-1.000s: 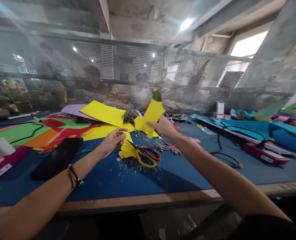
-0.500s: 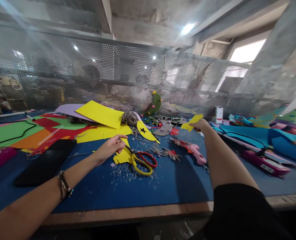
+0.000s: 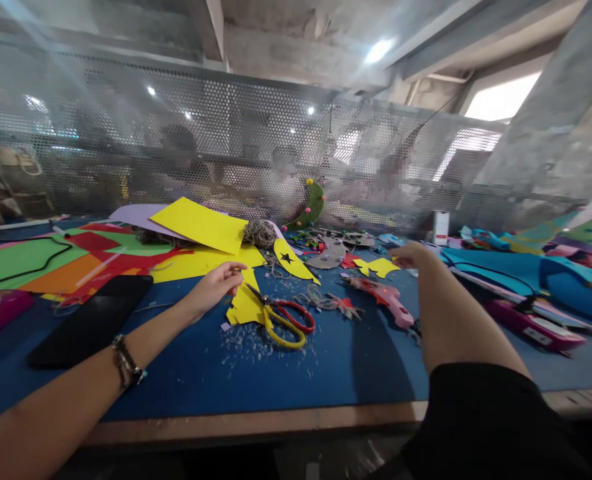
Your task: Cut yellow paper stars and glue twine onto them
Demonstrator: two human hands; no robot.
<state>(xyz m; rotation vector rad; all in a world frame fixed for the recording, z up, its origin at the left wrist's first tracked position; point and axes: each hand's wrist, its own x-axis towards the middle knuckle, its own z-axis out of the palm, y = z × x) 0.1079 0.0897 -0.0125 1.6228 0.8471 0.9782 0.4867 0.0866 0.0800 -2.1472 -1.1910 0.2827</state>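
My left hand (image 3: 215,285) rests on the blue table mat (image 3: 346,367), its fingertips pinched at the top corner of a yellow cut foam piece (image 3: 242,307). Red and yellow scissors (image 3: 283,317) lie partly on that piece, just right of the hand. My right hand (image 3: 410,255) reaches far out to the right, seen from behind with its fingers hidden. A small yellow foam scrap (image 3: 376,266) lies flat on the mat right beside it. Fine clippings are scattered below the scissors.
A pink glue gun (image 3: 383,300) lies between scissors and right arm. A black phone (image 3: 93,319) sits at the left, coloured sheets (image 3: 61,263), a yellow sheet (image 3: 201,225) and twine (image 3: 261,234) behind it. Behind a perforated metal screen (image 3: 236,153) other people are at work.
My right hand swung the yellow foam piece from the middle out to the right, and it now lies on the mat. The left hand stayed by the cut piece.
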